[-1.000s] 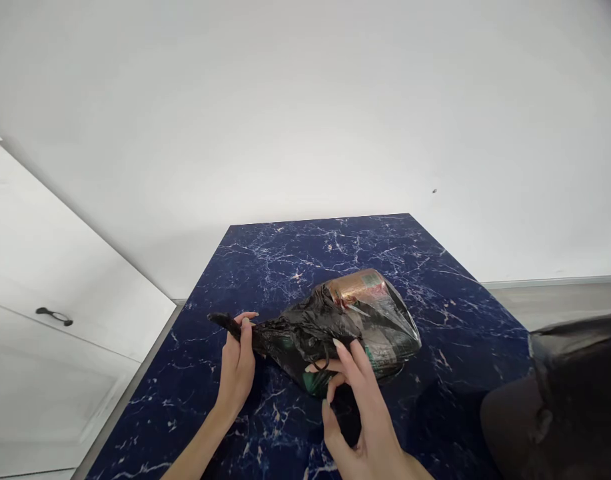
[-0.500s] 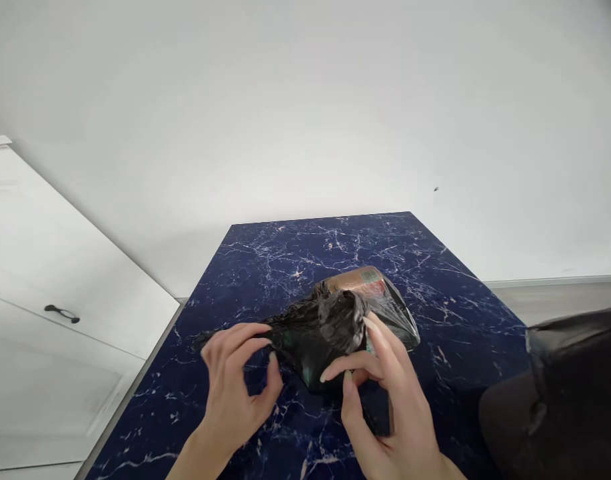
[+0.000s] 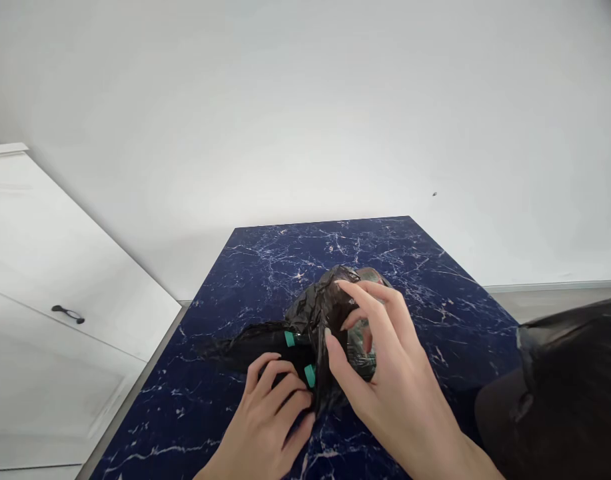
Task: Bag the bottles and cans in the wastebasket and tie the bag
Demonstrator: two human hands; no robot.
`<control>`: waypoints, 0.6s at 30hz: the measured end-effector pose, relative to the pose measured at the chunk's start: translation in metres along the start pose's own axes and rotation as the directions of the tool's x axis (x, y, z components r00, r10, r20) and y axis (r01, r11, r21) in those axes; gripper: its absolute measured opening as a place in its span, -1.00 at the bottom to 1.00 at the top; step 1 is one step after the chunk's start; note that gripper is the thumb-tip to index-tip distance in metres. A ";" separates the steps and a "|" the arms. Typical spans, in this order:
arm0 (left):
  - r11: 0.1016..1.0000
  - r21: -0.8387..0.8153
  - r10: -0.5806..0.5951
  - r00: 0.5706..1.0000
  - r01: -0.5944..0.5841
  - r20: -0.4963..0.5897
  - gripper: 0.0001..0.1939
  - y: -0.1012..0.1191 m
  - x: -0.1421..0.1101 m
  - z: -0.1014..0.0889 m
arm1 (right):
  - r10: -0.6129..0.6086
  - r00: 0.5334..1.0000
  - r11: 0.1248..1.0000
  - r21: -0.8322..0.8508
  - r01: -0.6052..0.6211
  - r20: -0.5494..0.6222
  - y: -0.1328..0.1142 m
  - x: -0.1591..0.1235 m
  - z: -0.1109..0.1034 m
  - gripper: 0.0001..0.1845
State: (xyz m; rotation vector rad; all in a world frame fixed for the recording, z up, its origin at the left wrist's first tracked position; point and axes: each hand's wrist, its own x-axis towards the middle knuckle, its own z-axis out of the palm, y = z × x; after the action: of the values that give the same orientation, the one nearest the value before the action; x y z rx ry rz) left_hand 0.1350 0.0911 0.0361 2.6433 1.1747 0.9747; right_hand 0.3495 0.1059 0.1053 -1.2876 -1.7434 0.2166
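Observation:
A crumpled black plastic bag [image 3: 305, 307] lies on the table, its mouth spread towards the left. Two teal caps [image 3: 290, 339] show in the opening; what they belong to is covered by the bag. My left hand [image 3: 272, 407] is at the near side of the mouth, with thumb and fingertips closing on the bag's edge. My right hand [image 3: 385, 340] grips the folded film on the right, its thumb and fingers curled round it. Behind the right hand, the bag's far end is partly hidden.
The dark blue marble-patterned table [image 3: 305, 247] stands against a white wall [image 3: 305, 120]. To the left is a white cabinet [image 3: 85, 267] with a dark handle [image 3: 68, 313]. Another black plastic bag [image 3: 575, 373] is at the lower right, beside the table.
The bag's film has been pulled back to the right, exposing the teal caps. My left hand has moved right and nearer; my right hand has risen a little along the bag.

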 end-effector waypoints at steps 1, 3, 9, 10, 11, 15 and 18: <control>1.000 -0.018 0.016 1.000 -0.016 -0.001 -0.84 0.005 0.000 -0.003 | 0.003 1.000 0.999 -0.034 -0.002 0.005 0.000 0.001 -0.001 -0.44; 0.998 -0.042 0.040 0.999 -0.041 -0.006 -0.87 0.016 0.001 -0.009 | -0.002 1.000 0.995 -0.102 0.005 0.026 0.000 0.002 -0.001 -0.40; 0.962 -0.273 0.080 0.978 -0.025 0.191 -0.85 0.033 0.002 -0.021 | 0.032 0.982 0.978 -0.209 0.008 0.186 0.004 0.006 0.005 -0.18; 0.947 -0.320 0.057 0.966 0.027 0.253 -0.86 0.032 0.002 -0.024 | 0.050 0.967 0.979 -0.203 0.002 0.250 0.004 0.008 0.005 -0.14; 0.931 -0.352 0.021 0.951 0.094 0.308 -0.86 0.031 0.003 -0.026 | 0.070 0.946 0.980 -0.199 -0.006 0.317 0.002 0.010 0.003 -0.10; 0.870 -0.332 -0.218 0.888 0.365 0.405 -0.66 0.019 0.009 -0.030 | 0.162 0.829 0.972 -0.232 -0.040 0.535 -0.020 0.025 -0.013 0.06; 0.860 -0.294 -0.350 0.902 0.416 0.252 -0.85 0.008 0.012 -0.019 | 0.183 0.720 0.963 -0.269 0.005 0.669 -0.046 0.038 -0.023 0.15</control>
State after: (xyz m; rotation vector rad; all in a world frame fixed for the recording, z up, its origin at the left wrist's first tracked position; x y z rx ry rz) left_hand 0.1350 0.0907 0.0604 2.0681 1.2850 0.7491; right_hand 0.3356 0.1090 0.1680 -1.6093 -2.4032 0.6168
